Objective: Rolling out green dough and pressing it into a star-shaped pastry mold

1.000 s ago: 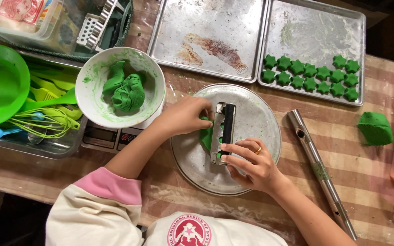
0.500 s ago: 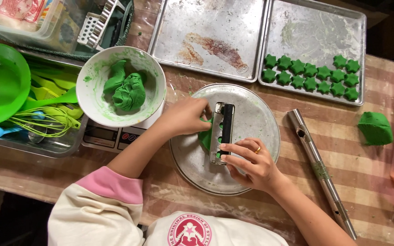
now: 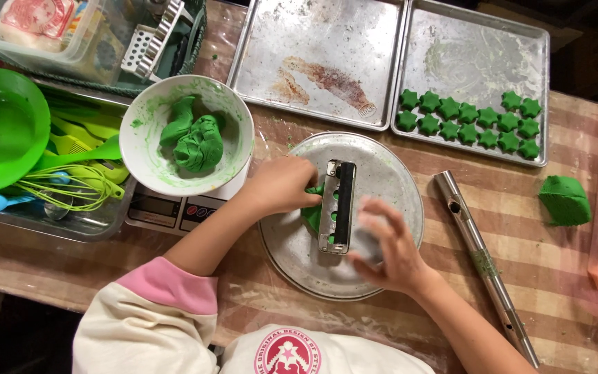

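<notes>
Mid-pressing of green dough [image 3: 312,215] through a flat metal cutter [image 3: 338,206] on the round metal plate [image 3: 389,173]. Left hand [image 3: 282,183] closed over the dough at the cutter's left edge, fingertips tucked under, pinning it. Right hand [image 3: 385,246] motion-blurred just right of and below the cutter, fingers spread, holding nothing visible; contact with the cutter unclear. Likely next: steadying the cutter again, needing even downward pressure. Dough soft, matte, easily smeared; cutter rigid, slotted, shiny. Well beyond the grip: star-shaped green pieces [image 3: 472,121] on a baking tray [image 3: 520,41], white bowl [image 3: 147,138] of dough.
</notes>
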